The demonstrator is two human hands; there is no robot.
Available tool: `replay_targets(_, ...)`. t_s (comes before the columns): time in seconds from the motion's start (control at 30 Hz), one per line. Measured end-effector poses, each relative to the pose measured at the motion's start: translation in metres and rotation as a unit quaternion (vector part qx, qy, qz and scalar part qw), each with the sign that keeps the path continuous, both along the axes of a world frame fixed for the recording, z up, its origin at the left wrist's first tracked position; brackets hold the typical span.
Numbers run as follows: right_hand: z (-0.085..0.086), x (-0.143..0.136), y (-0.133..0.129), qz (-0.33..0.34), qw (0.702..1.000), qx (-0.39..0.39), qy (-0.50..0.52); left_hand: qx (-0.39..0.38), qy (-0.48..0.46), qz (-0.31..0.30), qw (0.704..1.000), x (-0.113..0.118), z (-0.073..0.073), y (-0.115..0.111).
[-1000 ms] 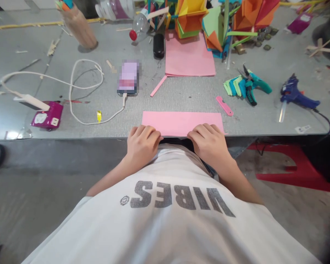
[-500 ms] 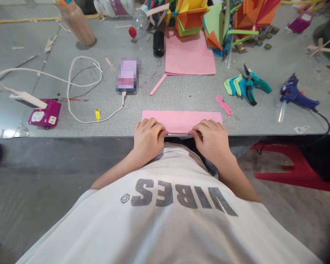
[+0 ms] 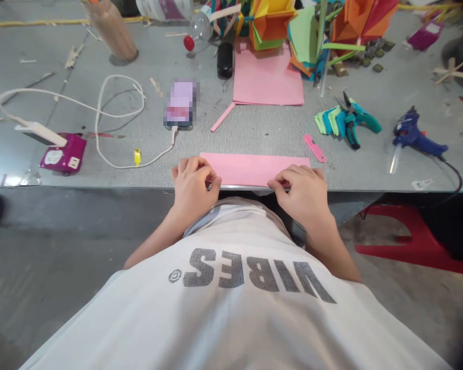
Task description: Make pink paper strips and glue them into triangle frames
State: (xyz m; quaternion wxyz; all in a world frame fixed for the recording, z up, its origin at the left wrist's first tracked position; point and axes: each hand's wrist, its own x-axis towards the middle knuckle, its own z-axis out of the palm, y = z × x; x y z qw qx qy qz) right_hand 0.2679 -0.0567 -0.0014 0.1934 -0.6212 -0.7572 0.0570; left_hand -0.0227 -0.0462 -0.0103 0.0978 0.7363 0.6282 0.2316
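Note:
A long pink paper strip (image 3: pixel 250 168) lies flat along the table's front edge, its long sides running left to right. At its left end is my left hand (image 3: pixel 196 184), fingers curled and thumb drawn in toward the index finger at the near edge of the paper. My right hand (image 3: pixel 304 191) pinches the near edge toward the right end, thumb below and fingers bent on top. Both hands partly hide the ends of the strip. Just beyond my right hand rests a pink folding cutter (image 3: pixel 315 148).
Farther back are pink sheets (image 3: pixel 268 77), a narrow pink strip (image 3: pixel 223 117), a black case (image 3: pixel 225 60) and a phone (image 3: pixel 181 103) on a white cable. Pliers (image 3: pixel 355 121) and a blue glue gun (image 3: pixel 419 133) lie right. A purple power adapter (image 3: pixel 64 154) sits left.
My left hand has slid left along the near edge to the strip's left end. My right hand has shifted slightly right. The paper stays in about the same place.

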Motion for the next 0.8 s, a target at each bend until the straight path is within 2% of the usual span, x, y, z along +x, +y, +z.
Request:
replay_targets(0.17,-0.002,0.005,-0.003,-0.038,0.999,0.013,0.009,0.01,0.0,0.007,1.0,-0.01,-0.001,-0.003)
replay_targets(0.53,-0.006,0.01,-0.009,-0.07,0.997,0.013,0.01,0.014,-0.006,0.028,0.999,-0.013,-0.008,-0.006)
replay_targets(0.8,-0.01,0.037,-0.016,-0.123,0.991,0.037,0.022,0.023,-0.005,0.031,0.999,-0.016,-0.01,-0.005)
